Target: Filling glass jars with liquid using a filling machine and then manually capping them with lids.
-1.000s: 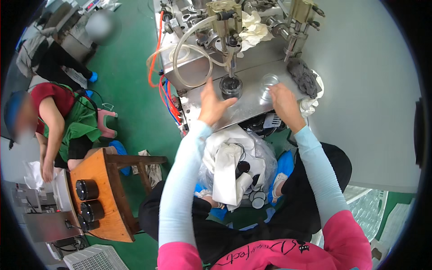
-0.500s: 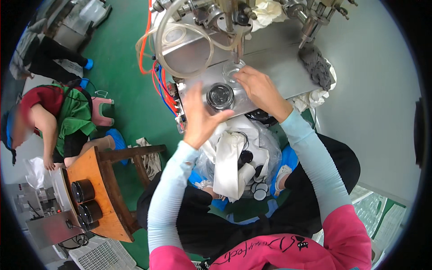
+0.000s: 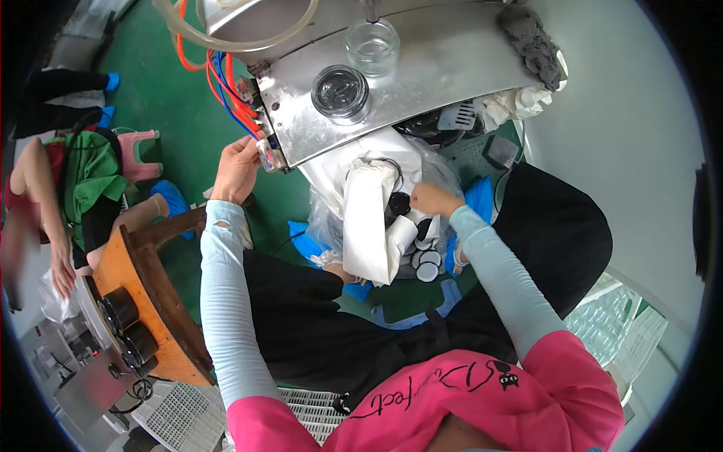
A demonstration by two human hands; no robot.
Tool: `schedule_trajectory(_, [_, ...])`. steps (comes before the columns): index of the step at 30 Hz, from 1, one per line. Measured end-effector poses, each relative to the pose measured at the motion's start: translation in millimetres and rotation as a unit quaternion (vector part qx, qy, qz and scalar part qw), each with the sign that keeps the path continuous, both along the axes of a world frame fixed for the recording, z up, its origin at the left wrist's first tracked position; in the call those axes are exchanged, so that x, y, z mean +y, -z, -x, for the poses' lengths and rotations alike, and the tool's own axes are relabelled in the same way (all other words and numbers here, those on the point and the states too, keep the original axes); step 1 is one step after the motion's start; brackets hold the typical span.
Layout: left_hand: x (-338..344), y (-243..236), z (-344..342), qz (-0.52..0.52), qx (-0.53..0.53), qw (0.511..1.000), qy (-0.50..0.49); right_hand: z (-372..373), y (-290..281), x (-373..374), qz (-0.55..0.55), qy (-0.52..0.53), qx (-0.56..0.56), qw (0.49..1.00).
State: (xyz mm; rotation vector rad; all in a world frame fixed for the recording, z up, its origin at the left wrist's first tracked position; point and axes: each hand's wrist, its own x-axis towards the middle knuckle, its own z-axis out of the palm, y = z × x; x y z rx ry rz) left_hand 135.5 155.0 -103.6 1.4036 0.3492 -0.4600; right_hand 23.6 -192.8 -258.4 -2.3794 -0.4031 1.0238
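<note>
At the left front corner of the metal machine table [image 3: 444,75], my left hand [image 3: 236,172] has its thumb and fingers together against a small switch box [image 3: 269,154]. My right hand [image 3: 434,199] is low over a bag of lids, fingers curled at the edge of a round black lid [image 3: 398,203]. On the metal top stands a glass jar [image 3: 340,94] that looks dark inside. Behind it, a clear glass jar [image 3: 373,47] is under a metal nozzle [image 3: 370,10]. White sheeting [image 3: 367,226] partly covers the lids in the bag.
Red and blue tubes [image 3: 233,105] run along the table's left side. A grey rag [image 3: 529,41] and crumpled white paper [image 3: 520,104] lie at the right edge. Left, a wooden stool [image 3: 177,331] bears dark jars [image 3: 120,307]; a person [image 3: 56,196] sits beyond it.
My left hand has gone from beside the dark-looking jar to the switch box. My right hand has left the clear jar and come down to the lids. The view has shifted.
</note>
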Motion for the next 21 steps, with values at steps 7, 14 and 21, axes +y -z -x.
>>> schedule_trajectory(7, [7, -1, -1, 0.066, 0.022, 0.997, -0.019, 53, 26, 11, 0.058, 0.098, 0.054, 0.992])
schedule_trajectory(14, [24, 1, -5, 0.092, 0.031, 0.995, 0.0, 54, 46, -5, 0.091, -0.031, -0.052, 0.994])
schedule_trajectory(21, [15, 4, -1, 0.095, 0.028, 0.995, 0.028, 73, 43, 1, -0.001, -0.022, -0.124, 0.992])
